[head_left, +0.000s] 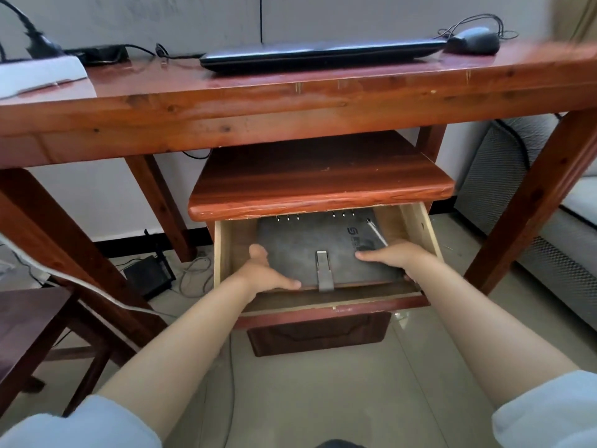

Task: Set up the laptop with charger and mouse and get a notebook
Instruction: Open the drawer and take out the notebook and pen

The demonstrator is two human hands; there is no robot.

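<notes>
Even, soft daylight; no hard shadows. Glossy tabletop [258, 88] carries pale glare at its left end. Open drawer [226, 253] interior lies in dim shade. Wide-angle distortion bows the tabletop edge; upper right corner is smeared by motion blur.

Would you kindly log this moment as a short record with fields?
drawer: open wooden drawer under small cabinet top
notebook: grey ring-bound notebook lying flat inside drawer
left hand: gripping notebook's near left edge
right hand: on notebook's right side
laptop: closed black laptop on red-brown wooden desk
mouse: black mouse beside laptop
</notes>
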